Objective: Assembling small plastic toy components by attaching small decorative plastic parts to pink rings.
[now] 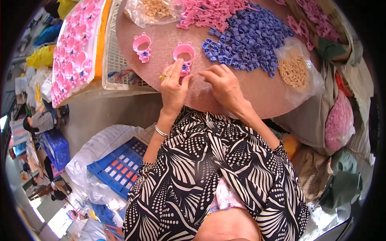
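A pink plastic piece shaped like a bear [184, 49], with round ears and a ring-like opening, lies on the round brownish table [161, 68]. My left hand [173, 78] grips its lower end, where small blue parts show between fingers and thumb. Just to the right, my right hand [226, 86] is closed, with fingertips drawn together; whatever they hold, if anything, is too small to make out. Another pink bear-shaped piece [142, 45] with blue on its lower part lies to the left, apart from both hands.
Beyond my hands are piles of small blue plastic parts [251, 38] and pink parts [209, 12]. Clear bags of tan parts [295, 72] lie right and far left. A tray of pink pieces [76, 48] rests left on a crate [120, 76]. A blue box [116, 166] stands below.
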Action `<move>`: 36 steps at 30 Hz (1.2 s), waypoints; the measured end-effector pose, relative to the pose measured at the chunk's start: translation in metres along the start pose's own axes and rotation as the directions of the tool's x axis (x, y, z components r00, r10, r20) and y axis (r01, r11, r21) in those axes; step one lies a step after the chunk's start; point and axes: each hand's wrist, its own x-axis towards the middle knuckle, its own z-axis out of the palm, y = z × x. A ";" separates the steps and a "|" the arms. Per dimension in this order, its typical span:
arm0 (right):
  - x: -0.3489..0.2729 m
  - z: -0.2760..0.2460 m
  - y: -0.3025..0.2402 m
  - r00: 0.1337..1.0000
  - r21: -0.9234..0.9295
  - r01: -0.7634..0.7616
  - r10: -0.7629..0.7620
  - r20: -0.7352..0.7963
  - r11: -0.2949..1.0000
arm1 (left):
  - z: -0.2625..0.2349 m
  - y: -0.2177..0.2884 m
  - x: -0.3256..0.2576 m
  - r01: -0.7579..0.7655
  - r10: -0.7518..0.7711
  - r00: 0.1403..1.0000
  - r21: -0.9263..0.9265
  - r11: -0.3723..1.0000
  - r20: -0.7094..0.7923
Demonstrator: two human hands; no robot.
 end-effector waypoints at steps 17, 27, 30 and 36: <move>0.009 -0.012 -0.003 0.677 0.800 -0.464 0.430 0.597 -0.379 | 0.003 -0.004 -0.008 0.006 -0.006 0.998 0.004 1.000 -0.069; 0.007 -0.009 -0.013 0.861 0.719 -0.440 0.480 0.168 0.538 | 0.001 -0.004 -0.007 0.013 -0.012 0.998 0.011 1.000 -0.067; 0.010 -0.010 -0.009 0.826 0.702 -0.494 0.529 0.195 0.513 | 0.001 -0.004 -0.007 0.038 -0.038 0.997 -0.010 0.999 -0.068; 0.020 0.002 -0.008 0.907 0.438 -0.361 0.419 -0.042 0.824 | 0.000 -0.001 -0.007 0.052 -0.056 0.996 -0.074 0.996 -0.062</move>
